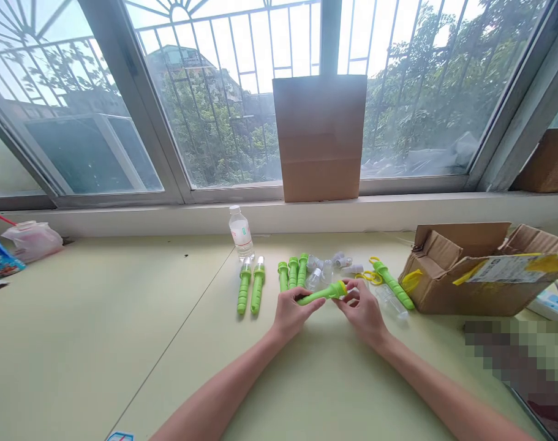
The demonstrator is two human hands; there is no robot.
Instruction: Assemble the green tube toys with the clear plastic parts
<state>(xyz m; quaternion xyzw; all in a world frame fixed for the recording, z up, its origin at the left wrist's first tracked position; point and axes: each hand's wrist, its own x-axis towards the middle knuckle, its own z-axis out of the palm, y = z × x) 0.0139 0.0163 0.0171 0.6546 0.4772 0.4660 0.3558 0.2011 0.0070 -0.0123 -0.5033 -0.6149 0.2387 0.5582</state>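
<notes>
My left hand is wrapped round a ridged green plastic stick, which lies nearly level just above the table. At the stick's right end, a yellow ring sits against its wider head. The curled fingers of my right hand pinch at that ring. Behind my hands stand three more green sticks in a row. Two green sticks with clear caps lie to the left. Loose clear plastic caps are heaped beyond my hands. Yellow rings and another green stick are on the right.
An open cardboard box stands at the right of the table. A water bottle stands near the windowsill, where a cardboard sheet leans on the window. A pink bag and a blue packet lie far left.
</notes>
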